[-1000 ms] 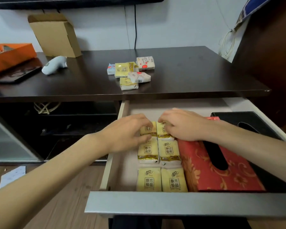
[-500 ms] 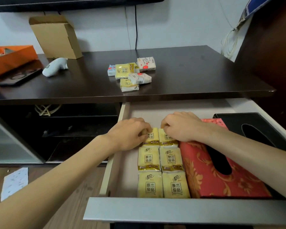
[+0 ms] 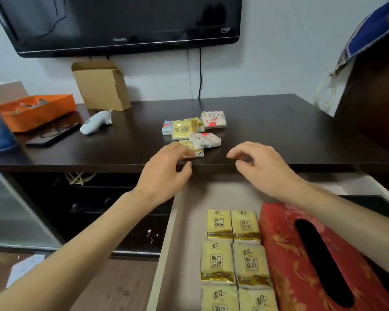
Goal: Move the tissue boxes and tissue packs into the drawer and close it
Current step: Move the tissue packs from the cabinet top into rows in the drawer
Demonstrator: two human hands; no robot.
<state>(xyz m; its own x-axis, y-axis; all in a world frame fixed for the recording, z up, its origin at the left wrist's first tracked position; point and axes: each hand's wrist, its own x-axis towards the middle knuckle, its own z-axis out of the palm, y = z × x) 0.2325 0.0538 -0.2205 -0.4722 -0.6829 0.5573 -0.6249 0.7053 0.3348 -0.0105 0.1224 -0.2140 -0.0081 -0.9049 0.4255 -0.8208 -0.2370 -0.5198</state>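
Tissue packs (image 3: 194,131) lie on the dark tabletop (image 3: 279,131); both forearms stretch forward, left hand (image 3: 164,173) and right hand (image 3: 261,167) loosely spread, empty.

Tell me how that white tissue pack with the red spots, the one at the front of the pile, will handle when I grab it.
The white pack looks like soft plastic wrap, so probably light and squashy. It leans on a yellow pack, so lifting may shift that.
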